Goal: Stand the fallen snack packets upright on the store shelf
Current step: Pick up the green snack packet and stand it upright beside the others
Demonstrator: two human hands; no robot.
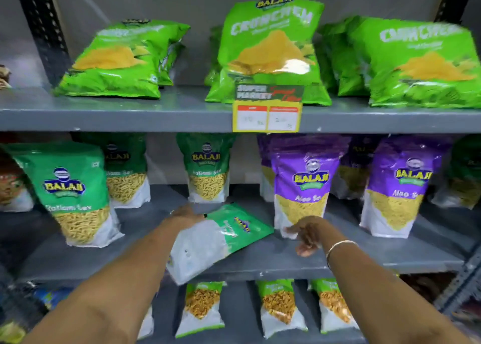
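Observation:
A green and white Balaji sev packet [221, 237] lies fallen on the grey middle shelf [364, 255], its top pointing right and its white bottom hanging over the front edge. My left hand [186, 217] rests on the packet's upper left edge, fingers around it. My right hand [307, 235] hovers just right of the packet, fingers apart and holding nothing, in front of an upright purple Aloo Sev packet [303, 185]. Upright green Ratlami Sev packets stand at the left [70, 192] and behind [208, 166].
A second purple packet [398, 187] stands at the right. Light green Crunchem bags [270, 52] lean on the top shelf above a yellow price tag [268, 117]. Small packets [203, 307] stand on the bottom shelf. A slotted metal upright [44, 26] frames the left side.

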